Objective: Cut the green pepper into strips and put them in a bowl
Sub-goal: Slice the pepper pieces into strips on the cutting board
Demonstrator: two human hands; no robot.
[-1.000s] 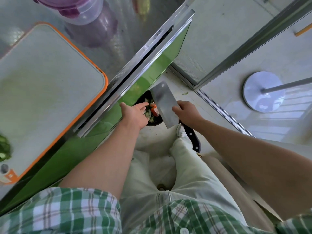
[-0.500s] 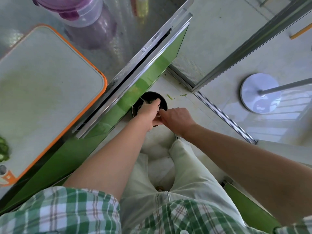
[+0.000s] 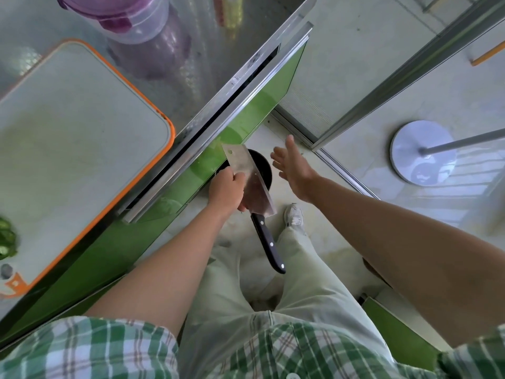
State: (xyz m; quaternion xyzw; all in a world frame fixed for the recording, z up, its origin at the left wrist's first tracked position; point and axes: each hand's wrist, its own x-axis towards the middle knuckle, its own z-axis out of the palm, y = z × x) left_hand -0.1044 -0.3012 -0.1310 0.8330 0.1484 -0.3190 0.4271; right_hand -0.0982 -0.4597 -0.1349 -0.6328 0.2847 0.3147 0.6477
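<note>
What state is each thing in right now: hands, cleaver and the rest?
Left hand: grips the cleaver by its blade.
Right hand: open, fingers spread, holding nothing.
Cleaver: held over the bin, handle toward the person.
Bin: on the floor, partly hidden by the cleaver.
Board: lying flat, pepper pieces at its left edge.
Tub: lid on.

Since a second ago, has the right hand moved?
Yes. The right hand left the steel cleaver and swung rightward, off the round black container.
</note>
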